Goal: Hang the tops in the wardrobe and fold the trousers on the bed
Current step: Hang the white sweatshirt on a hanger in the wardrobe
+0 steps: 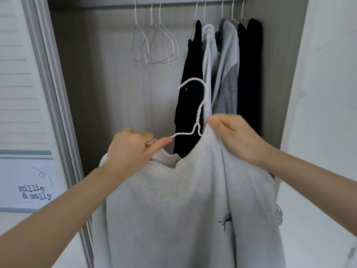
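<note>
A top [173, 209], pale grey with a ribbed round neck and a small black scribbled mark low on its front, hung in front of the open wardrobe [100, 84], held up between two bare hands. The left hand [129, 151] pinched the collar and one arm of a white wire hanger [197, 117], whose other arm was tucked inside the neck. The right hand [233, 136] gripped a fold of cloth at the shoulder, thumb on top. The hook stood upright, well below the rail [173, 0]. On that rail hung three empty hangers [154, 45] to the left and five garments [226, 70] to the right: two black, two light grey, one darker grey. A louvred door [19, 84] stood at left.
</note>
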{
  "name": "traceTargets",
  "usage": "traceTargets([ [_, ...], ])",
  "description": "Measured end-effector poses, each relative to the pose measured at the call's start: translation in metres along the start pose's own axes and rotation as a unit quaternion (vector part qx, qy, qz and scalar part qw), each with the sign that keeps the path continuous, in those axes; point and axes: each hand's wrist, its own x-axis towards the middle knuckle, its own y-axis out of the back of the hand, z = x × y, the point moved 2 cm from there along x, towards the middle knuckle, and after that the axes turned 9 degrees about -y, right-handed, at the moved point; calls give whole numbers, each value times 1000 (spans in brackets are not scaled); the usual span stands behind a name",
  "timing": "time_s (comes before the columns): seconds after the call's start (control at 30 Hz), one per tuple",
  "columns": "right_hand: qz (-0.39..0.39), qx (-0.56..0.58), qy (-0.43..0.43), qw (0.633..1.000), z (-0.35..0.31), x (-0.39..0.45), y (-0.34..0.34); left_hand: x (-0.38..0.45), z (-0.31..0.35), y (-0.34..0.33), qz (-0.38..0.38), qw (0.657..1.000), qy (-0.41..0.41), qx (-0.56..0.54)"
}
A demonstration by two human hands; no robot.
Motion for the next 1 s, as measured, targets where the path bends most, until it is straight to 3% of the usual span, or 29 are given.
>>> traceTargets([
  [0.2,51,-13,-10,999,20,-16,10,0,-23,16,26,986,137,-95],
  [0.37,-27,-100,-45,994,37,-27,28,-10,-36,26,72,959,223,-157],
  [0.47,-42,-149,-77,985,39,-30,29,-12,-34,24,73,958,224,-164],
  [0.6,-89,-16,-138,986,27,-36,19,-14,-38,17,75,960,221,-155],
  [0.7,-94,51,-154,982,13,-34,12,-7,-38,12,57,978,171,-108],
  [1.0,-116,71,-200,970,-16,-27,10,4,-42,5,37,990,93,-95],
])
